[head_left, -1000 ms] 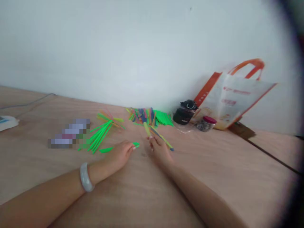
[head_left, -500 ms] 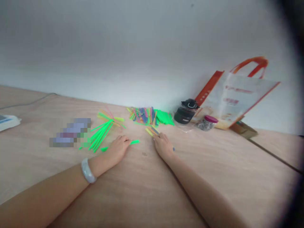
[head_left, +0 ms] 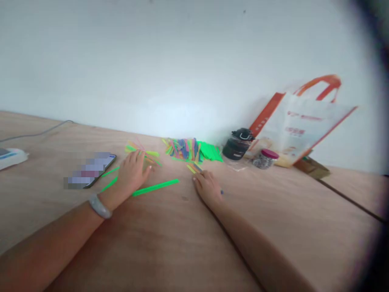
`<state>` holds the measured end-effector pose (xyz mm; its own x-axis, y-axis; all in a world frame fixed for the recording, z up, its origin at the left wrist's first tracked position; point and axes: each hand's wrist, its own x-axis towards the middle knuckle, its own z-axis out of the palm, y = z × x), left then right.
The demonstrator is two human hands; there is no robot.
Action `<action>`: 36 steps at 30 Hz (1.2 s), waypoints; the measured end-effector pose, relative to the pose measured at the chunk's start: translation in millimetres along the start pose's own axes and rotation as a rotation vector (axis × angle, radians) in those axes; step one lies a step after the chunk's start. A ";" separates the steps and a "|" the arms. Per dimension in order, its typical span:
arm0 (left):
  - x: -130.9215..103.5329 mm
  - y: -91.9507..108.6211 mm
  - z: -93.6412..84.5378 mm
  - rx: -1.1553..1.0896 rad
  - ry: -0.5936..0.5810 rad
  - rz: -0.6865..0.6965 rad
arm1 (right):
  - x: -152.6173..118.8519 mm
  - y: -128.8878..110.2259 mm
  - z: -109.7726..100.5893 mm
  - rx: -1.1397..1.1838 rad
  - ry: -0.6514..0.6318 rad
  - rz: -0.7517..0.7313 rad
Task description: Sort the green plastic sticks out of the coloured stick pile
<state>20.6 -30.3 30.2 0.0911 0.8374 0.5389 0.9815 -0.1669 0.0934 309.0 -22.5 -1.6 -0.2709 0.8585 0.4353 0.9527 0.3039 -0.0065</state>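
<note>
My left hand [head_left: 132, 170], with a pale bangle on the wrist, reaches over a fan of bright green strips [head_left: 110, 185], covering most of it. Its thumb is apart from its fingers, and nothing shows between them. In front of it a green strip or narrow stack of strips [head_left: 156, 187] lies flat on the table. My right hand [head_left: 209, 186] rests on the table, closed on a few coloured strips [head_left: 193, 168]; yellow and bluish ends stick out past the fingertips, and a blue end shows beside the palm.
Mixed coloured strips [head_left: 184, 149] and a green stack [head_left: 210, 151] lie near the wall. Loose yellow and pink strips [head_left: 131, 146] lie behind my left hand. Around stand a phone [head_left: 106, 167], a black-wrapped bottle [head_left: 237, 145], a red-lidded jar [head_left: 265, 159] and a bag [head_left: 313, 125].
My left hand has let go of the green strip in front and moved left and away from me, over the green fan. My right hand has hardly moved.
</note>
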 end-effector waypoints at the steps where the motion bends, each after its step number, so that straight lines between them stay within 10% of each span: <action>1: 2.3 -8.3 1.3 0.051 -0.057 -0.057 | -0.1 -0.6 -0.5 0.007 -0.002 -0.003; 9: 7.7 -18.6 11.8 0.143 -0.315 -0.123 | 0.5 -1.6 -1.7 0.034 -0.016 -0.011; 27: 14.8 -9.7 17.3 -0.063 -0.111 -0.087 | -3.0 -10.8 -8.7 0.108 -0.006 -0.025; 36: 1.6 15.7 4.5 -0.247 0.069 0.183 | -6.1 -28.1 -17.0 0.759 0.106 0.110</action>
<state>36.8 -29.2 28.8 0.2427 0.7459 0.6203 0.8786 -0.4400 0.1854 286.2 -43.4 11.3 -0.1289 0.8677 0.4801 0.6071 0.4519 -0.6536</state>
